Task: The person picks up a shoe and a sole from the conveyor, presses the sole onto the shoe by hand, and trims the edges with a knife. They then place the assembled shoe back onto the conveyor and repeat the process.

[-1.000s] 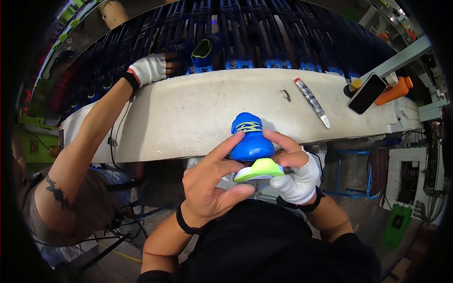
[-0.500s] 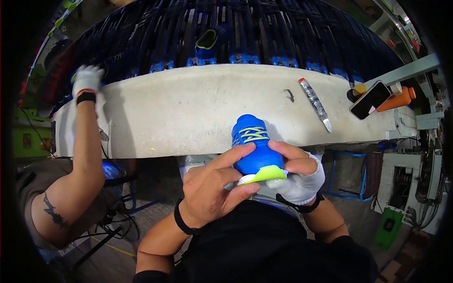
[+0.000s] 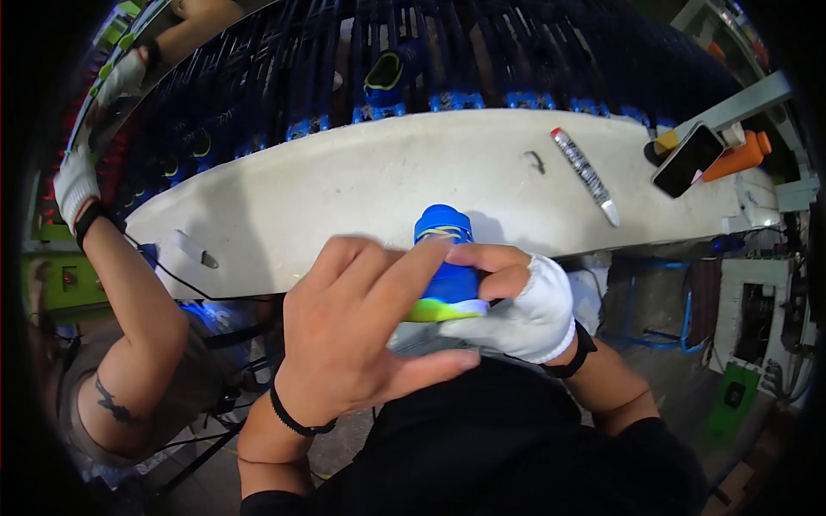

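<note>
A small blue sneaker (image 3: 442, 222) with yellow-green laces points away from me over the near edge of the white table. Its lime and white sole part shows low at the near end. My right hand (image 3: 535, 310), in a white glove with bare fingertips, grips it from the right side and from below. Bare and spread, my left hand (image 3: 348, 322) lies across the sneaker's left side and laces, its index fingertip near my right fingers. The left thumb stretches out apart, in front of the sole. Much of the upper is covered by my fingers.
On the white table (image 3: 327, 206) lie a red-capped marker (image 3: 585, 175), a dark scrap (image 3: 535, 162) and a small blade-like tool (image 3: 198, 251). A phone (image 3: 688, 161) leans by an orange bottle (image 3: 736, 156). Another sneaker (image 3: 385, 72) rides the dark roller conveyor (image 3: 297, 69). A co-worker's gloved hand (image 3: 77, 185) is at left.
My left hand has left its pinch at the lime sole end and spread over the sneaker's top. The sneaker has shifted slightly left. The co-worker's hand has moved left.
</note>
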The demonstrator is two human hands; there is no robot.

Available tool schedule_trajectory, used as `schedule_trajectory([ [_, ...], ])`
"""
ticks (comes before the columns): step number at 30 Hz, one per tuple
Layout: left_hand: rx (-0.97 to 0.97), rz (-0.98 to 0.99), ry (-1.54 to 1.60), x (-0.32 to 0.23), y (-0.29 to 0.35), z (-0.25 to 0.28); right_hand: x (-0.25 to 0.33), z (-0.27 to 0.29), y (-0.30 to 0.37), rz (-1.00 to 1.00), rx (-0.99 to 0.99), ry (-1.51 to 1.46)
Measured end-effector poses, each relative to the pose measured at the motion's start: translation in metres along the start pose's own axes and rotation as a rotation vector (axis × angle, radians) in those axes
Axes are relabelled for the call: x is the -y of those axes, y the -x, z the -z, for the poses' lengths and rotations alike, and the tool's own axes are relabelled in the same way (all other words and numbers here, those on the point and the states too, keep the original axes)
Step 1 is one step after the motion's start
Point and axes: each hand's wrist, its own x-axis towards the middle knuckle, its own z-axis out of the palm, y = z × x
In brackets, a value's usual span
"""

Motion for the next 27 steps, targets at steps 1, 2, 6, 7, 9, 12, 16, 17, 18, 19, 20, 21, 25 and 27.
schedule_trajectory([
  [1,0.105,-0.016,-0.18,-0.005,-0.012,0.004,0.001,-0.005,0.001,0.022,0.028,0.097],
  [2,0.07,-0.02,-0.201,0.003,-0.011,-0.01,-0.001,-0.012,0.006,0.021,0.017,0.148],
  [6,0.146,0.137,-0.199,0.026,0.013,-0.009,-0.015,-0.007,0.017,-0.099,0.072,0.313],
  [7,0.166,0.136,-0.208,0.029,0.018,-0.008,-0.014,-0.003,0.022,-0.224,0.116,0.331],
  [9,0.18,0.185,-0.139,0.03,0.023,-0.007,-0.019,0.004,0.023,-0.197,0.115,0.376],
  [12,0.106,0.156,-0.163,0.036,0.03,-0.013,-0.026,0.001,0.021,-0.146,0.088,0.372],
  [16,0.074,0.178,-0.132,0.04,0.039,-0.018,-0.026,-0.002,0.019,-0.142,0.1,0.407],
  [17,0.06,0.179,-0.143,0.039,0.04,-0.02,-0.027,-0.003,0.019,-0.145,0.087,0.392],
  [18,0.046,0.18,-0.155,0.038,0.042,-0.021,-0.028,-0.003,0.018,-0.148,0.072,0.377],
  [19,0.047,0.181,-0.152,0.038,0.043,-0.022,-0.029,-0.004,0.018,-0.151,0.074,0.378],
  [20,0.032,0.17,-0.164,0.038,0.045,-0.023,-0.028,-0.004,0.017,-0.153,0.079,0.383],
  [21,0.017,0.157,-0.177,0.038,0.046,-0.024,-0.028,-0.004,0.016,-0.156,0.082,0.389],
  [25,-0.014,0.151,-0.16,0.036,0.049,-0.027,-0.026,0.0,0.01,-0.173,0.08,0.384],
  [27,-0.004,0.14,-0.195,0.031,0.048,-0.028,-0.027,0.003,0.01,-0.181,0.106,0.397],
])
